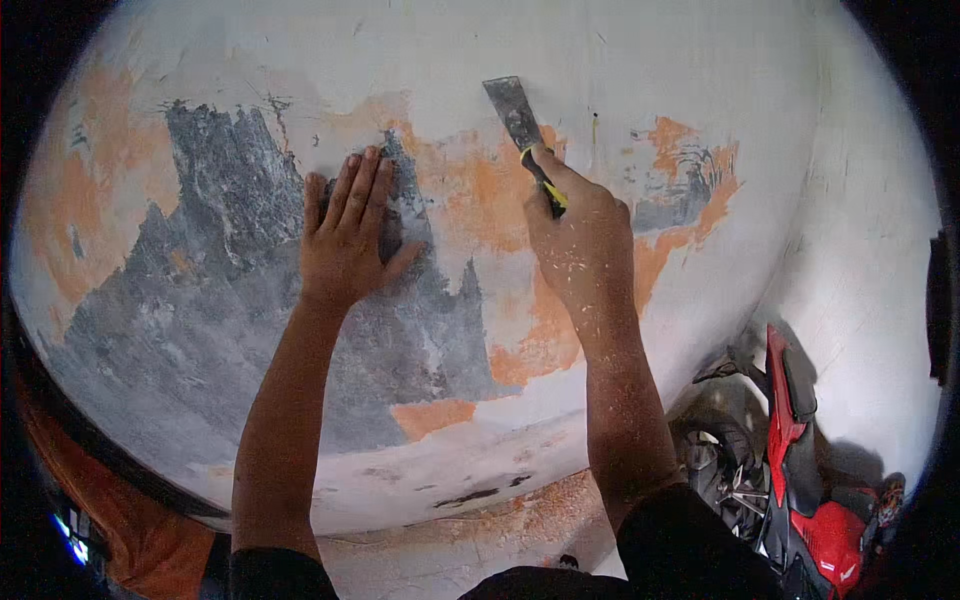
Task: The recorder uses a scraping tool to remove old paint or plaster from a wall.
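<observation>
A wall with peeling paint fills most of the view; white, orange and bare grey layers show in patches. My left hand lies flat on a grey patch, fingers spread and pointing up. To its right, my right hand is closed round the black and yellow handle of a putty knife. The knife's wide metal blade points up and left, over white paint above an orange patch. Whether its edge touches the wall I cannot tell. Pale flakes dot my right hand and forearm.
A red and black motorcycle stands at the lower right, near the adjoining white wall. Orange paint flakes are scattered on the floor at the wall's foot. Brown-orange fabric shows at the lower left.
</observation>
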